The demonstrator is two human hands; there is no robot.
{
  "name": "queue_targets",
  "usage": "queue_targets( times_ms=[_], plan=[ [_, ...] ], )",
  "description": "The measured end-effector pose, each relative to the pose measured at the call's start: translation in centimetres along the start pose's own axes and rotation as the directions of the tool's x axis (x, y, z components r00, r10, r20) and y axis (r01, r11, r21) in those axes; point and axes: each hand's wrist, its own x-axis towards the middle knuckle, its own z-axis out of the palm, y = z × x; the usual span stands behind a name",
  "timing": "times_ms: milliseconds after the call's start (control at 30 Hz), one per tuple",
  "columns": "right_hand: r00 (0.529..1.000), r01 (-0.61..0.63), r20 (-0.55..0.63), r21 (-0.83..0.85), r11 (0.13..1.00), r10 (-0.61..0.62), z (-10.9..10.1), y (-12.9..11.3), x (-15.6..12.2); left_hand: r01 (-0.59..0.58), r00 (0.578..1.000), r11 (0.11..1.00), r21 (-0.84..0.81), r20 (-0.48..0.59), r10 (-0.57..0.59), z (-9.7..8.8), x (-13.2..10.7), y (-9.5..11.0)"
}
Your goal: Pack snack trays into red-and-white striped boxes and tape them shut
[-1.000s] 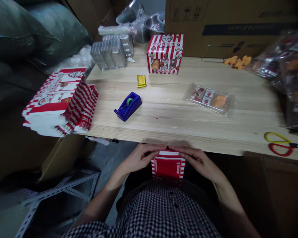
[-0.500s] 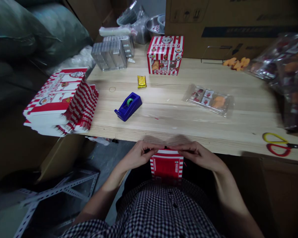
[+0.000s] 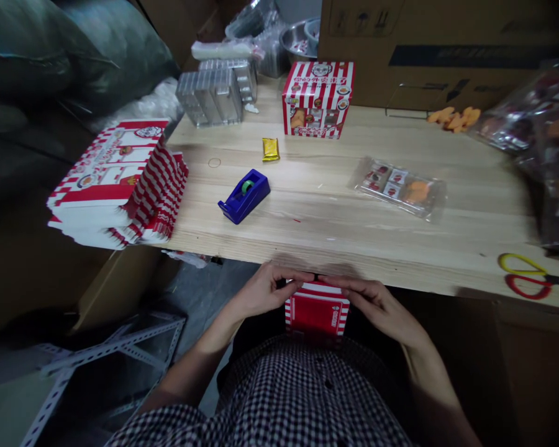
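A red and white striped cardboard box [image 3: 317, 310] is held against my lap, just below the table's front edge. My left hand [image 3: 272, 288] grips its upper left end, thumb on the near side and fingers along the top. On the upper right end, my right hand [image 3: 368, 298] has the same kind of grip, its fingertips almost meeting the left ones. Both hands are closed on the box; its far side and bottom are hidden. Beyond them on the table are a blue tape dispenser [image 3: 245, 196] with green tape and a small gold packet [image 3: 270, 149].
Flat striped cartons [image 3: 116, 180] are stacked at the left. An assembled striped box [image 3: 317, 99] stands at the back beside clear plastic trays [image 3: 209, 96]. A clear bagged set [image 3: 398, 186] lies right of centre; scissors [image 3: 531, 273] lie at the right edge.
The whole scene has shifted slightly right in view as the camera moved. Both hands stay on the box, with only slight finger movement along its top edge.
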Motion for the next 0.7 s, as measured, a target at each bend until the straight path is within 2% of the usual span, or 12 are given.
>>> queue_targets(
  times_ms=[167, 267, 433, 533, 700],
  plan=[
    [0.999, 0.019, 0.028, -0.056, 0.998, -0.017, -0.1, 0.2, -0.6, -0.104, 0.974, 0.994, -0.030, 0.199, 0.108, -1.2, -0.4, 0.2],
    [0.999, 0.032, -0.002, -0.071, 0.997, -0.032, 0.0, 0.4, -1.1, -0.098, 0.974, 0.993, -0.058, 0.198, 0.108, -1.3, -0.9, 0.0],
    [0.999, 0.045, 0.016, -0.089, 0.995, -0.044, 0.1, 0.6, -1.6, -0.103, 0.965, 0.987, -0.126, 0.227, 0.130, -0.7, -1.6, 0.0],
    [0.998, 0.057, 0.005, -0.103, 0.993, -0.057, 0.3, 0.8, -1.5, -0.121, 0.967, 0.983, -0.141, 0.205, 0.149, -0.5, -1.9, -0.3],
    [0.999, 0.032, 0.022, -0.088, 0.996, -0.030, 0.3, 0.9, -1.2, -0.092, 0.975, 0.990, -0.111, 0.191, 0.112, -1.1, -1.7, -1.0]
  ],
)
